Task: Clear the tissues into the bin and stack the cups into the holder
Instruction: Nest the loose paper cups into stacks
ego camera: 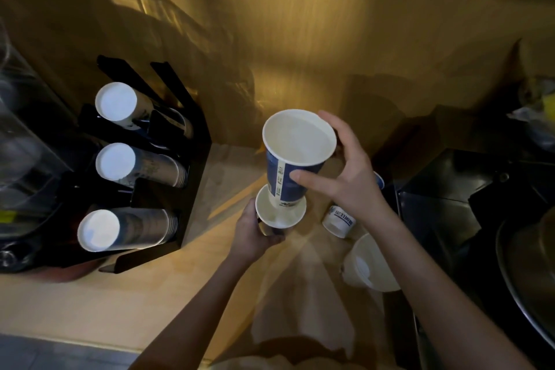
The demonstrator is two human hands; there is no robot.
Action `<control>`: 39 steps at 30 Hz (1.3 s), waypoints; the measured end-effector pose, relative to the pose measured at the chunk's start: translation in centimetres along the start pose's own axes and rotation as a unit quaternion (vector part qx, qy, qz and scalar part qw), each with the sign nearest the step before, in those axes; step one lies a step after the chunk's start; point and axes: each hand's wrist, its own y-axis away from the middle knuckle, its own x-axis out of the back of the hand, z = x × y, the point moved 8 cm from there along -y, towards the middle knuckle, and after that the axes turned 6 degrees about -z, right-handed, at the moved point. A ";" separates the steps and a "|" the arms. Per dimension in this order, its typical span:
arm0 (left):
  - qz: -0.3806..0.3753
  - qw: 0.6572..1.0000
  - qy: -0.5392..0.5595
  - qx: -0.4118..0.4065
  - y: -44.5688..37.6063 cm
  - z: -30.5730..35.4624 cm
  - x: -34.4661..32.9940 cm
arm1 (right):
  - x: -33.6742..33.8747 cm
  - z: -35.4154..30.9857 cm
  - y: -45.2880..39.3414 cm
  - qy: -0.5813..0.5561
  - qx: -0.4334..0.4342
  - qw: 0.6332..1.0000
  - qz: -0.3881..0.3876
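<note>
My right hand [345,177] grips a blue-and-white paper cup [295,153] by its side, mouth up, its base lowered into the mouth of a second paper cup [280,213]. My left hand [255,234] wraps that lower cup from below. The black cup holder [192,189] stands at the left with three slanted stacks of cups [144,228], bottoms facing me. Loose cups remain on the wooden counter: one lying by my right wrist [339,221], a larger white one on its side [369,264], and a blue one [380,180] partly hidden behind my right hand. No tissues or bin are visible.
A wooden wall panel [300,39] rises behind the counter. A clear plastic container [21,144] sits at the far left. Black equipment [450,198] and a metal bowl rim [519,279] fill the right side. The counter's front edge [90,336] runs along the bottom left.
</note>
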 end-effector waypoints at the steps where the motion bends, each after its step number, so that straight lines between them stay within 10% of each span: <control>1: 0.001 1.000 -0.005 0.001 0.0 0.0 0.0 | -0.1 -0.1 0.1 0.006 0.004 1.000 -0.003; 18: 0.004 1.000 -0.003 0.018 -0.3 -0.5 0.0 | -6.2 9.0 3.5 0.199 -0.063 0.972 -0.110; 27: 0.004 1.000 -0.001 0.024 -0.4 -0.8 0.0 | -4.9 10.5 1.8 0.118 -0.156 0.964 -0.178; 33: 0.007 1.000 -0.005 0.017 -0.5 -0.8 0.1 | 4.8 17.0 0.9 0.003 -0.355 0.924 0.139; 39: 0.007 0.999 -0.022 0.022 -0.6 -0.8 0.1 | 6.1 22.2 2.1 0.071 -0.483 0.867 0.101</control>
